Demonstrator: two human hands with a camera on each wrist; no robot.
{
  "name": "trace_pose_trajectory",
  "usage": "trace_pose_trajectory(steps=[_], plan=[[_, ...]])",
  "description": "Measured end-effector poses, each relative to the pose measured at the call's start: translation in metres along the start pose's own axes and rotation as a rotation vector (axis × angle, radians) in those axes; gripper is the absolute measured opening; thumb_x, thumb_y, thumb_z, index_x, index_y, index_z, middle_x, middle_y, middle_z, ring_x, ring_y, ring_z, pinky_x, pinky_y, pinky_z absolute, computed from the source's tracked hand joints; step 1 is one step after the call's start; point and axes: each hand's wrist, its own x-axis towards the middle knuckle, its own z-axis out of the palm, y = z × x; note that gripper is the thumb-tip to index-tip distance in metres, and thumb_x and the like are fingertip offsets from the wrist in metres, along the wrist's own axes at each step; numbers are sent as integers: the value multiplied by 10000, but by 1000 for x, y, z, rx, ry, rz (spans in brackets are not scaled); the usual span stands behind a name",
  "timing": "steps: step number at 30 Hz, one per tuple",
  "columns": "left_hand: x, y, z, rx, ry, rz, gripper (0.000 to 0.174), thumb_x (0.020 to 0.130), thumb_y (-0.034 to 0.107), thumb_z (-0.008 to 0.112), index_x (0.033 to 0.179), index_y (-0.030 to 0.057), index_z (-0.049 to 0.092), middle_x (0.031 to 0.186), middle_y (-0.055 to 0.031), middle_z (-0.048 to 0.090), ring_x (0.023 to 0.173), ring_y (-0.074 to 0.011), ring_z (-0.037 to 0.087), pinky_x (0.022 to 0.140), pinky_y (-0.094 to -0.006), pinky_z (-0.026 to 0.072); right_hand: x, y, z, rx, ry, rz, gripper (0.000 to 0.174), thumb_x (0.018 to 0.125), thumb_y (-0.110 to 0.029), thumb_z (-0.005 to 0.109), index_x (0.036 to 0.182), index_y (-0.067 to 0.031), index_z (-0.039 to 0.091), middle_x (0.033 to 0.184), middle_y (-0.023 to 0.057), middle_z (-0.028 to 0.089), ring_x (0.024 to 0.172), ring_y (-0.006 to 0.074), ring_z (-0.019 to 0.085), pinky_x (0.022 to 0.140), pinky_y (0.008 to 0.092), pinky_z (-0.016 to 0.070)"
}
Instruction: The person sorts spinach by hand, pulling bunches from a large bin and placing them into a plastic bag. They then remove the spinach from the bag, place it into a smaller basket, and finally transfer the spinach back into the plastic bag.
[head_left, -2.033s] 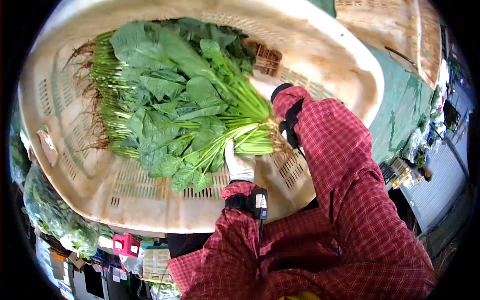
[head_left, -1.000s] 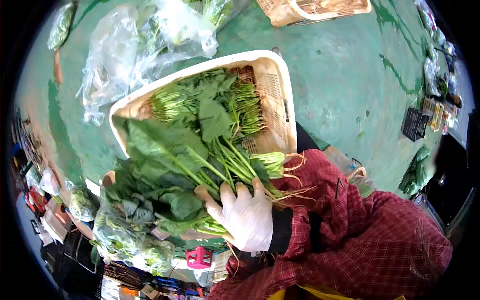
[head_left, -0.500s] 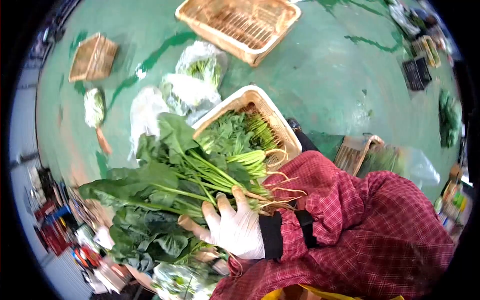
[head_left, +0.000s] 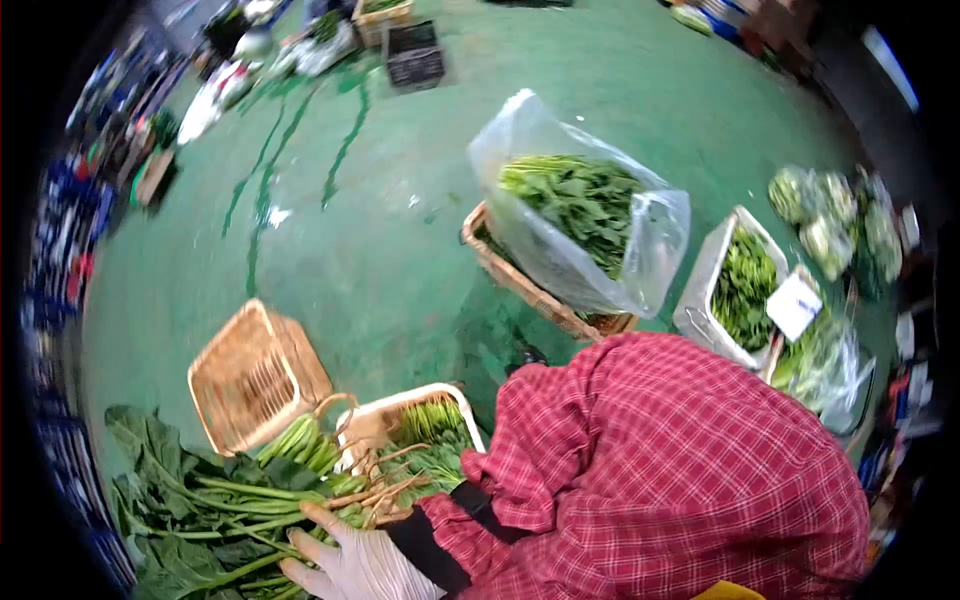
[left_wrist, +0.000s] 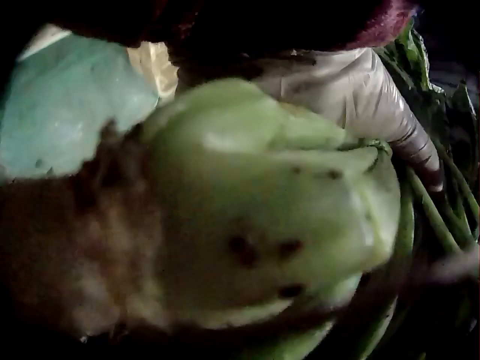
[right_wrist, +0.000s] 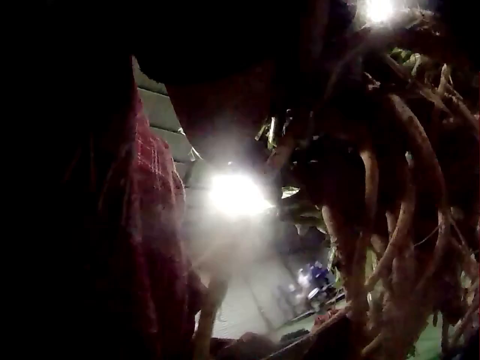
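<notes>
A big bunch of spinach (head_left: 215,515), with broad dark leaves and long pale roots, lies across the lower left of the head view. My right hand (head_left: 355,565), in a white glove with a black cuff, holds it from above, fingers spread over the stems close to the roots. The bunch and sleeve hide my left hand. In the left wrist view, thick pale-green stem bases (left_wrist: 285,225) fill the middle, with a gloved hand (left_wrist: 337,94) over them. Tangled roots (right_wrist: 409,195) hang close to the camera in the dark right wrist view.
A white-rimmed basket (head_left: 355,410) holding more greens stands beside the bunch, with a tan basket (head_left: 310,365) to its left. Ahead, a plastic bag (head_left: 655,250) of greens rests on a brown basket (head_left: 520,285). A white crate (head_left: 700,295) stands on the right.
Both hands were at the spinach inside a large basket; it has been lifted out and carried. The view has swung round, and the bunch and right hand now sit lower left.
</notes>
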Motion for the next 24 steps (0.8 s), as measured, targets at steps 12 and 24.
trace_pose_trajectory(steps=[12,24], plan=[[-208,-137,31,66,-604,-623,581,930,460,384,1439,189,310,1278,-139,451,1250,-347,407,1090,-538,297,-181,172,-255,-303,289,19,731,645,-421,700,1318,-218,501,1124,155,508,1029,303,506,886,551,404],[-339,-379,-65,114,-1167,-1403,773,857,643,436,1428,130,347,1373,-132,449,1226,-323,453,1038,-510,372,-424,381,-301,-39,147,831,691,638,-402,708,1053,112,507,1012,288,552,954,404,563,840,422,476]])
